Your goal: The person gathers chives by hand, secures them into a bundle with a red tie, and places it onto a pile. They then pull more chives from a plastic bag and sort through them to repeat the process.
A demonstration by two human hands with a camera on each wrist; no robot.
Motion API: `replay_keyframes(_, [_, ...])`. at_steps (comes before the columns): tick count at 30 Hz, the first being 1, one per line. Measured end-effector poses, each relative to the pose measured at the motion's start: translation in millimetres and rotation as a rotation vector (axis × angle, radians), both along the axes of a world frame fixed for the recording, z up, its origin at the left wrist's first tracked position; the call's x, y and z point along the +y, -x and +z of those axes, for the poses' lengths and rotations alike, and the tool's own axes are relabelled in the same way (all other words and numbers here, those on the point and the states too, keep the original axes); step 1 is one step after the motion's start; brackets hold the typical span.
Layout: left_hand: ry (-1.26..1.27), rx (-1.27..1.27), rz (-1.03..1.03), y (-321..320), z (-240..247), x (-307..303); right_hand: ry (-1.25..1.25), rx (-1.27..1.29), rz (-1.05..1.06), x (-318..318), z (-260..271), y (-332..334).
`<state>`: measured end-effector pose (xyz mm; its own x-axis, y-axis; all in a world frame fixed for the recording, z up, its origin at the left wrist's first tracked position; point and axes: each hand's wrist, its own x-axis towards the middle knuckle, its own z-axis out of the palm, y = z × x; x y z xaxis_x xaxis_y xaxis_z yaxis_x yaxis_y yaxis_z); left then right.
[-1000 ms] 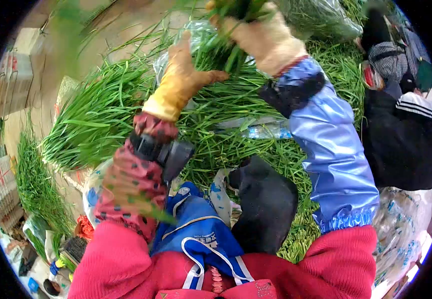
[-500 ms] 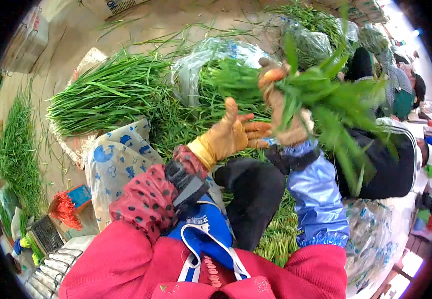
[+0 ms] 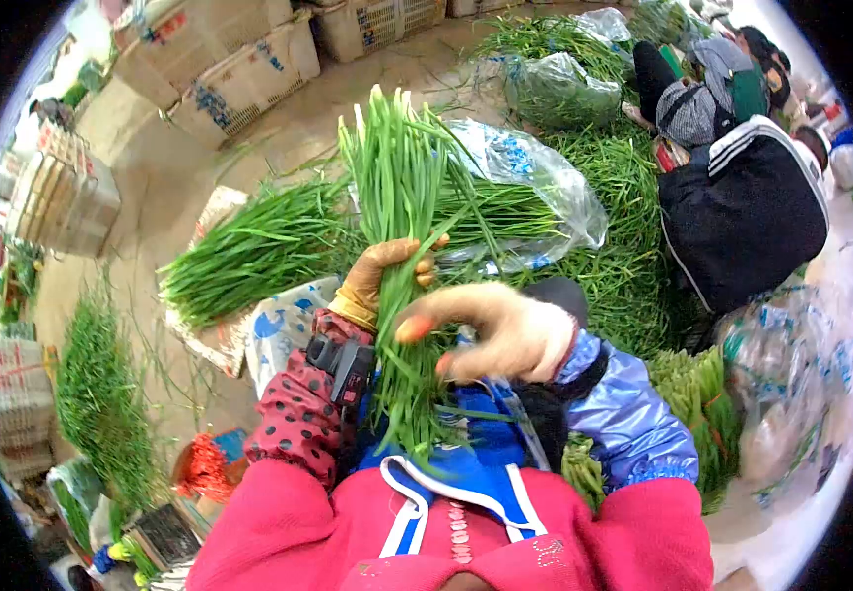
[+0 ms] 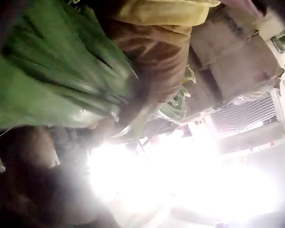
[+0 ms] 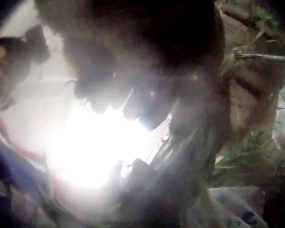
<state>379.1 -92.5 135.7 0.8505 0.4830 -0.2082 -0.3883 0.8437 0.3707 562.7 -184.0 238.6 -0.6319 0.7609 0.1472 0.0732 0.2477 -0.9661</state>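
Note:
An upright bunch of long green stalks [image 3: 392, 177] stands in front of the person, pale ends at the top and leaves hanging over the blue apron. The left hand [image 3: 377, 281], in a yellow-brown glove, grips it around the middle. Just right of the lower leaves is the blurred right hand [image 3: 510, 330], thumb and finger apart, orange fingertips close to the leaves; contact is unclear. In the left wrist view, the gloved hand [image 4: 154, 57] lies against the green leaves [image 4: 52, 76]. Glare and shadow obscure the right hand [image 5: 152, 57] in the right wrist view.
A pile of green stalks [image 3: 259, 246] lies left on a mat, and a clear plastic bag [image 3: 584, 212] with stalks lies behind the bunch. Crates [image 3: 249, 84] stand at the back. A black-clothed person [image 3: 742, 217] sits at the right; bundled stalks [image 3: 697, 404] lie nearer.
The bunch has gone from the right hand on the right to the left hand at the centre, and now stands upright. The left hand has closed around it; the right hand has moved lower.

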Motion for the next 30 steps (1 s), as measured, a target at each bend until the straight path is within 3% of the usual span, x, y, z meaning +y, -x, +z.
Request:
replay_keyframes(2, [-0.178, 0.072, 0.050, 19, 11, -3, 0.458, 0.098, -0.252, -10, -3, -3])
replay_keyframes(3, [-0.327, 0.102, 0.048, 26, 17, -3, 0.567, 0.007, -0.281, -3, -26, -3])
replay_keyframes(5, [-0.427, 0.194, 0.059, 37, 37, -10, 0.507, -0.017, -0.266, -6, -55, 11])
replay_keyframes(7, [-0.553, 0.252, -0.049, 50, 47, -11, 0.482, 0.291, -0.058, -1, -59, 32])
replay_keyframes(10, [-0.655, 0.458, -0.198, 65, 66, -21, 0.591, 0.725, -0.281, 21, -88, 59])
replay_keyframes(11, [-0.682, 0.506, -0.232, 71, 67, -27, 0.373, 0.188, -0.569, 22, -102, 51])
replay_keyframes(13, [-0.701, 0.677, -0.441, 90, 64, -36, 0.615, 1.252, -0.467, 28, -57, 48])
replay_keyframes(14, [-0.712, 0.675, -0.480, 97, 57, -44, 0.506, 1.027, -0.508, 37, -76, 29])
replay_keyframes(15, [-0.724, 0.670, -0.519, 103, 50, -52, 0.739, 1.573, 0.026, 39, -77, 15])
replay_keyframes(16, [-0.532, 0.619, -0.486, 101, 66, -66, 0.590, 1.270, -0.742, 50, -83, 21])
replay_keyframes(17, [-0.460, 0.591, -0.463, 106, 62, -76, 0.696, 1.260, -1.003, 57, -82, 21])
replay_keyframes(19, [-0.321, 0.532, -0.416, 113, 53, -90, 0.591, 0.718, -1.048, 60, -109, 5])
replay_keyframes(20, [-0.333, 0.523, -0.464, 121, 43, -92, 0.673, 0.533, -1.107, 57, -97, 3])
replay_keyframes(21, [-0.274, 0.505, -0.403, 119, 53, -100, 0.712, 0.512, -1.152, 61, -107, 1])
replay_keyframes(27, [-0.255, 0.656, -0.379, 156, 46, -114, 0.891, 1.024, -1.161, 58, -137, -81])
replay_keyframes(28, [-0.212, 0.665, -0.328, 159, 49, -116, 0.948, 0.790, -1.051, 59, -133, -87])
replay_keyframes(29, [-0.197, 0.700, -0.294, 160, 47, -114, 0.886, 0.403, -0.986, 40, -96, -63])
replay_keyframes(30, [-0.197, 0.720, -0.284, 158, 50, -111, 0.806, 0.172, -0.824, 26, -78, -43])
